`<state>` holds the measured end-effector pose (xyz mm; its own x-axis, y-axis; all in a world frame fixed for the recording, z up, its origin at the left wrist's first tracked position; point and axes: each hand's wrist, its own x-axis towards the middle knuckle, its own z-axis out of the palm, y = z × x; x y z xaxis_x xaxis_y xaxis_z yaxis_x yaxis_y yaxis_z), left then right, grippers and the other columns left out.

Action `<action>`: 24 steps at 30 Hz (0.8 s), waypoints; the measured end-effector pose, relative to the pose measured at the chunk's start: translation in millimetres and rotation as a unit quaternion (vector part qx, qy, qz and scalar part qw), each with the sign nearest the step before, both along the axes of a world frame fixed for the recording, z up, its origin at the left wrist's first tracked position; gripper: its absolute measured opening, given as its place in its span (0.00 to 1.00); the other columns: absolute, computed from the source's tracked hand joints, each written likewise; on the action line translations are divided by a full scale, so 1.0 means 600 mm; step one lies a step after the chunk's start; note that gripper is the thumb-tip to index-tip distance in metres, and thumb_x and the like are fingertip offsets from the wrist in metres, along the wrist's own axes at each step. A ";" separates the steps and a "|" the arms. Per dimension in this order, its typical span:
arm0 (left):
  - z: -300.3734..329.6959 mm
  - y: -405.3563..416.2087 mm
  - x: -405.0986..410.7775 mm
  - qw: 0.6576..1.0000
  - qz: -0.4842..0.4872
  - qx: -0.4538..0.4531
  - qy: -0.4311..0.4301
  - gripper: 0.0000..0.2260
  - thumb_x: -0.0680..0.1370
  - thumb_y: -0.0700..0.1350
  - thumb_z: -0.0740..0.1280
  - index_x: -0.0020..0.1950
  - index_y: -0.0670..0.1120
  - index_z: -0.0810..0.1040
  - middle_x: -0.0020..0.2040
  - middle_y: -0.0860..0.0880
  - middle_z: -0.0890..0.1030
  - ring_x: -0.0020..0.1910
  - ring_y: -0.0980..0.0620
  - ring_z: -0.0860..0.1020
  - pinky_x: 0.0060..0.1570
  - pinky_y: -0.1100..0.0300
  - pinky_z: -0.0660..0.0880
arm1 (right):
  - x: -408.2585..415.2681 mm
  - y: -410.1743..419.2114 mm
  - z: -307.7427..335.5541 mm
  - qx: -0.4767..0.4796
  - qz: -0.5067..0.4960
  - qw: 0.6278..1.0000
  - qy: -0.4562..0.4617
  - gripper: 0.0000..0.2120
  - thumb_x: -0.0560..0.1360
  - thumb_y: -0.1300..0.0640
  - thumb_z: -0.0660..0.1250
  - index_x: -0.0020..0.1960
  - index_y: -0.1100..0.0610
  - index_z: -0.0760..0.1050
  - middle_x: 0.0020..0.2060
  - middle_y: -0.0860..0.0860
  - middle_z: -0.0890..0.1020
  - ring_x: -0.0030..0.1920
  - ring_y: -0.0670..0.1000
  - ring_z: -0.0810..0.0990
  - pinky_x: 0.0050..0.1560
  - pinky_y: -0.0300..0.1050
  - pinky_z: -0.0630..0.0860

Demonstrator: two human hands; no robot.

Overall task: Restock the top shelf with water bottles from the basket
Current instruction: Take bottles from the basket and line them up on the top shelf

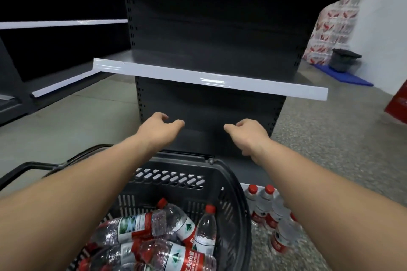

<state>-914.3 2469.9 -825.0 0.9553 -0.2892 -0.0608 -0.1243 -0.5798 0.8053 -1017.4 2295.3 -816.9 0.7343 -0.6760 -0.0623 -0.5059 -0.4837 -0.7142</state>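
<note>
1. Reaching forward, both arms extend over the basket (233, 185) toward the shelving unit; the left hand (157, 128) and the right hand (248, 134) hang in the air side by side, below the front edge of the white-edged shelf (209, 79).
2. Grip state: the fingers of both hands are loosely curled and hold nothing. Neither hand touches a bottle, the basket or the shelf.
3. Task items: the water bottles (154, 237), clear with red caps and red labels, lie piled in the dark plastic basket, directly under the forearms. One bottle leans against the basket's right wall with its cap up.
4. A second group of bottles (268, 209) stands on the floor (330, 160), just to the right of the basket.
5. The shelf surface in view carries no bottles. Another shelf edge runs along the top of the view; whether it is the top shelf cannot be told.
6. Step in hand, as a judgement: between placements, with empty hands; restocking is at an early stage.
7. Next move calls for: lower a hand into the basket, close the grip round one bottle's body, lift it clear of the pile, and set it upright on the target shelf.
</note>
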 end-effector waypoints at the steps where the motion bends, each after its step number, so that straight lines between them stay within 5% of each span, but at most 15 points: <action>1: -0.006 0.000 -0.002 1.000 -0.002 0.002 0.000 0.28 0.75 0.60 0.65 0.71 0.48 0.68 0.68 0.45 0.75 0.64 0.43 0.74 0.66 0.48 0.71 | -0.002 0.002 -0.004 0.002 0.005 1.000 0.003 0.18 0.78 0.48 0.63 0.56 0.62 0.77 0.38 0.52 0.77 0.51 0.60 0.80 0.57 0.59 0.79; 7: -0.054 0.019 -0.016 1.000 -0.008 0.006 0.015 0.27 0.77 0.58 0.64 0.72 0.48 0.68 0.67 0.46 0.76 0.65 0.45 0.73 0.61 0.54 0.68 | 0.014 0.030 -0.073 0.012 0.029 0.999 0.031 0.13 0.76 0.48 0.65 0.53 0.57 0.78 0.50 0.54 0.83 0.54 0.57 0.80 0.53 0.47 0.77; 11: -0.113 0.050 -0.012 0.998 -0.037 0.041 0.038 0.23 0.76 0.57 0.65 0.68 0.48 0.70 0.49 0.52 0.80 0.53 0.49 0.78 0.58 0.54 0.74 | 0.022 0.059 -0.141 0.005 0.047 0.996 0.079 0.14 0.76 0.49 0.65 0.56 0.56 0.79 0.55 0.53 0.82 0.56 0.56 0.79 0.52 0.44 0.74; 14: -0.171 0.088 -0.007 0.981 -0.088 0.168 0.038 0.21 0.75 0.53 0.68 0.66 0.47 0.74 0.57 0.47 0.81 0.55 0.47 0.79 0.58 0.58 0.74 | 0.027 0.073 -0.194 -0.011 0.077 0.989 0.125 0.11 0.76 0.49 0.65 0.48 0.55 0.79 0.54 0.54 0.83 0.55 0.57 0.79 0.53 0.45 0.74; 18: -0.257 0.134 -0.003 0.926 -0.175 0.331 0.053 0.23 0.74 0.49 0.69 0.68 0.50 0.72 0.57 0.51 0.78 0.57 0.51 0.77 0.59 0.58 0.74 | 0.036 0.080 -0.239 -0.057 0.112 0.976 0.181 0.11 0.76 0.51 0.64 0.54 0.54 0.79 0.56 0.53 0.82 0.57 0.56 0.79 0.49 0.43 0.71; 24: -0.320 0.131 0.023 0.842 -0.267 0.468 0.024 0.36 0.73 0.58 0.68 0.77 0.59 0.55 0.74 0.50 0.66 0.73 0.46 0.64 0.69 0.42 0.63 | 0.050 0.074 -0.292 -0.181 0.238 0.898 0.324 0.14 0.74 0.61 0.64 0.58 0.54 0.79 0.59 0.56 0.80 0.59 0.58 0.79 0.56 0.48 0.77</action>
<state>-900.2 2548.2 -1016.7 0.6937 -0.4810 -0.5360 -0.5494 -0.8347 0.0380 -987.1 2339.7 -991.8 0.8341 -0.3579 -0.4197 -0.4332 -0.8961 -0.0967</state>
